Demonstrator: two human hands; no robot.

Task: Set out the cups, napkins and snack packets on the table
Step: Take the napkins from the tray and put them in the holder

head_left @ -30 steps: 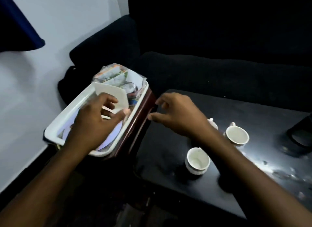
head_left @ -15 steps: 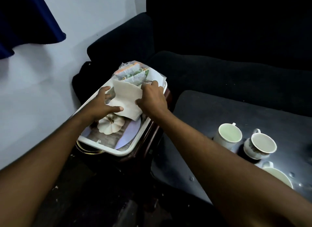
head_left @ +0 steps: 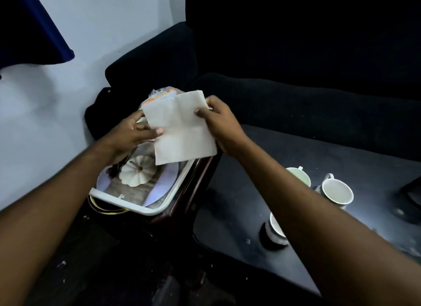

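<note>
Lifted clear of white plastic tray (head_left: 159, 211) now: soft, light, square white paper napkin (head_left: 182, 132), pinched at opposite edges by left hand (head_left: 127, 136) and right hand (head_left: 218, 123)

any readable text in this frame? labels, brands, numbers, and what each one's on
None legible.
Snack packets: orange and green printing shows behind the napkin, too blurred and mostly covered to read.
Napkin, held by the left hand and right hand: blank.
Cups on the table: no visible markings.
Tray: a pumpkin picture on its base, no words visible.
</note>
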